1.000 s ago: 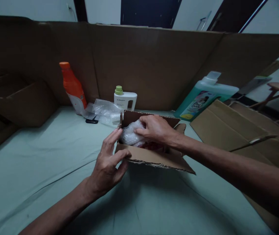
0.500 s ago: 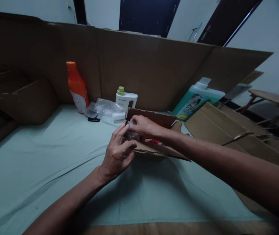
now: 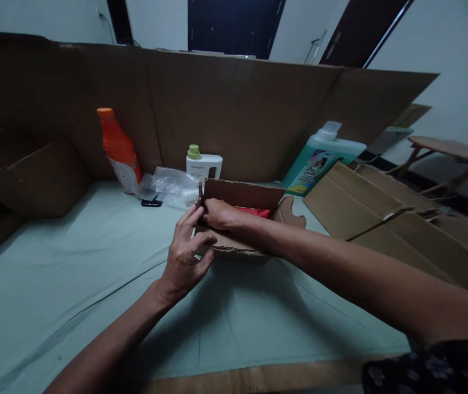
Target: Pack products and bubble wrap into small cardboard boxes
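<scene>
Fingers of the left hand (image 3: 182, 260) are bracing the box (image 3: 242, 194), loosely spread; right hand (image 3: 217, 214) is resting inside, grip hidden. Box is sitting on the sheet (image 3: 94, 306), likely light, flaps (image 3: 293, 214) bendy; hold lower down.

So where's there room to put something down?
Bare cloth lies between left arm and far-left cardboard; more between left arm and right arm, in front of the open box. Crowded near the back wall: orange bottle, crumpled plastic and white bottle together.
</scene>
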`<state>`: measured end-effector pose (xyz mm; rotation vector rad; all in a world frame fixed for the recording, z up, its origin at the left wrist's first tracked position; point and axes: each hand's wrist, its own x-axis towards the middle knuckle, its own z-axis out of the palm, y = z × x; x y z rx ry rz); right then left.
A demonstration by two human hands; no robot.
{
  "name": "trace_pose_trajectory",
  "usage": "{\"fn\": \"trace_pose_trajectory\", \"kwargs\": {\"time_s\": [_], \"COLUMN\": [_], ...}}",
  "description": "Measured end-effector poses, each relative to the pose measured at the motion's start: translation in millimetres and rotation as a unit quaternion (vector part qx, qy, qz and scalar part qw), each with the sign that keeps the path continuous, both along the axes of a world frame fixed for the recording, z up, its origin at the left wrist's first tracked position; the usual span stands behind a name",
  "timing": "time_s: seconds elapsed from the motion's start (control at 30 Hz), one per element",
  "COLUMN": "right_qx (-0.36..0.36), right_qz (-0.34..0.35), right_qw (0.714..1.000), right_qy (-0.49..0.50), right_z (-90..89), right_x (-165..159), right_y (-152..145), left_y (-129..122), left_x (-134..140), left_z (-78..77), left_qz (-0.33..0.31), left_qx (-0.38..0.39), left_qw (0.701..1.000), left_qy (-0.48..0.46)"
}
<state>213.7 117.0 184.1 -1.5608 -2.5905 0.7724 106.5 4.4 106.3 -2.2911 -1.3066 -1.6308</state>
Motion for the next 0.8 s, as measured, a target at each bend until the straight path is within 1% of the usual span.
{"fn": "trace_pose_trajectory", "kwargs": {"time_s": [0.07, 0.13, 0.2, 0.23, 0.27, 0.3, 0.33, 0.37, 0.4, 0.43, 0.47, 0.5, 0.57, 0.6, 0.63, 0.7, 0.77, 0.8], "right_qx": [-0.002, 0.030, 0.105, 0.153, 0.190, 0.228, 0.276, 0.291, 0.290, 0.264, 0.234, 0.195, 0.136, 0.113, 0.099, 0.082, 0.089, 0.099], "right_qz": [0.013, 0.024, 0.020, 0.006, -0.025, -0.072, -0.138, -0.214, -0.286, -0.319, -0.334, -0.323, -0.276, -0.253, -0.240, -0.238, -0.260, -0.272], "right_qw": [1.000, 0.998, 0.988, 0.975, 0.961, 0.943, 0.915, 0.893, 0.871, 0.868, 0.870, 0.881, 0.899, 0.904, 0.905, 0.903, 0.898, 0.896], "right_qy": [0.009, 0.040, 0.112, 0.161, 0.202, 0.233, 0.259, 0.266, 0.274, 0.274, 0.277, 0.286, 0.313, 0.325, 0.336, 0.348, 0.344, 0.335], "right_z": [9.7, 26.5, 44.7, 51.3, 54.8, 53.9, 48.2, 37.5, 22.4, 4.0, -16.4, -37.0, -72.1, -84.1, -91.9, -96.2, -93.0, -91.0], "right_x": [6, 24, 58, 80, 105, 131, 157, 180, 200, 214, 221, 222, 209, 198, 186, 172, 175, 183], "right_y": [-4, -14, -32, -43, -56, -69, -81, -91, -99, -104, -107, -106, -96, -89, -81, -69, -68, -72], "left_y": [0, -3, -8, -12, -15, -18, -21, -22, -23, -21, -19, -14, 0, 9, 17, 31, 34, 30], "left_x": [2, 4, 1, -1, -5, -10, -16, -21, -25, -28, -29, -28, -20, -14, -6, 11, 28, 35], "left_z": [2.8, 5.8, 6.4, 4.8, 1.6, -3.2, -9.4, -16.7, -24.3, -31.6, -37.8, -42.4, -45.2, -43.5, -40.4, -32.4, -26.7, -25.9], "left_qz": [0.002, 0.004, 0.012, 0.019, 0.028, 0.037, 0.046, 0.052, 0.053, 0.049, 0.040, 0.027, -0.008, -0.026, -0.040, -0.056, -0.062, -0.068], "left_qx": [-0.003, -0.006, -0.007, -0.012, -0.024, -0.047, -0.078, -0.116, -0.156, -0.194, -0.226, -0.251, -0.296, -0.317, -0.333, -0.350, -0.336, -0.323], "left_qw": [1.000, 1.000, 1.000, 1.000, 0.999, 0.997, 0.994, 0.989, 0.982, 0.974, 0.964, 0.955, 0.935, 0.925, 0.915, 0.903, 0.905, 0.911], "left_qy": [0.005, 0.006, -0.008, -0.020, -0.034, -0.047, -0.062, -0.077, -0.093, -0.111, -0.130, -0.153, -0.193, -0.210, -0.224, -0.243, -0.252, -0.247]}}
